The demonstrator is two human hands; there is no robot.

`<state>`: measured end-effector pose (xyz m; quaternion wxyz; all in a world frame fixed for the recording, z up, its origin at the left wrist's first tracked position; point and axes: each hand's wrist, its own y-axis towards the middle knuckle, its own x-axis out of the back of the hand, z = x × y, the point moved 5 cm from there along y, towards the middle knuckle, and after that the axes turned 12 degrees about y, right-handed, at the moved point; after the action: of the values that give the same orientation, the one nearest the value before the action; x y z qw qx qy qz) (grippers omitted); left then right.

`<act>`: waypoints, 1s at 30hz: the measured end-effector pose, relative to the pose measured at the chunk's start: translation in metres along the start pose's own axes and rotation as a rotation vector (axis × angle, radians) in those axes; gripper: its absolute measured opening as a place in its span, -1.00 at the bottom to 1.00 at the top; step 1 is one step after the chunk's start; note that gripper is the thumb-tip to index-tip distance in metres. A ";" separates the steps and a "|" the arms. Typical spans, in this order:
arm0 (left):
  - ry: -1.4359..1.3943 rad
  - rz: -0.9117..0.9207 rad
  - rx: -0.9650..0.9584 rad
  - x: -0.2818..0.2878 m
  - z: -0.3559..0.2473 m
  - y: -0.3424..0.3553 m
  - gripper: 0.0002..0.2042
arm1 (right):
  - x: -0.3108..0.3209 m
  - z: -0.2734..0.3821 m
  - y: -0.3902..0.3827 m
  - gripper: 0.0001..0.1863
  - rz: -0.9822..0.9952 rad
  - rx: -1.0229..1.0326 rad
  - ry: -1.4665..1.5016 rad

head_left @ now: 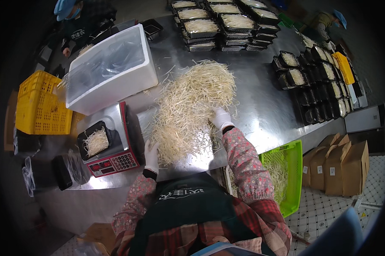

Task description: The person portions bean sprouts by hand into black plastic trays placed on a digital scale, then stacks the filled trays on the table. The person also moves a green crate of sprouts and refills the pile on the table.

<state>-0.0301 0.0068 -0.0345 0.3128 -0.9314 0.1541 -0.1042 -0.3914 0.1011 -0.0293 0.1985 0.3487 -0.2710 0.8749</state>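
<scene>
On steel table, stringy pale sprouts

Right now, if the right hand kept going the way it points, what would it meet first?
The right hand points up-left into the sprout pile, which it already touches; more sprouts come first, though depth is unclear.

A large heap of pale bean sprouts lies on the steel counter. The left hand, in a white glove, rests on the heap's near left edge; the gloved right hand presses into its right side. Just left of the heap a digital scale carries a black tray partly filled with sprouts. Behind the scale stands a white foam box. Stacks of filled black trays line the counter's far edge and right side. A green crate holding sprouts sits low at the right.
</scene>
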 end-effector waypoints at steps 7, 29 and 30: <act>-0.055 -0.064 0.026 0.026 0.023 0.005 -0.40 | 0.007 0.024 -0.015 -0.49 -0.011 0.107 0.554; -0.010 -0.065 0.024 0.013 0.030 0.021 -0.39 | 0.014 -0.018 -0.026 -0.55 0.018 0.040 1.027; -0.009 -0.063 0.025 0.014 0.032 0.022 -0.41 | 0.014 -0.018 -0.028 -0.54 0.039 0.028 0.981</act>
<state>-0.0124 0.0028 -0.0717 0.3220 -0.9322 0.1221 -0.1115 -0.3952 0.1361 -0.0209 0.2817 -0.1070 -0.1401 0.9432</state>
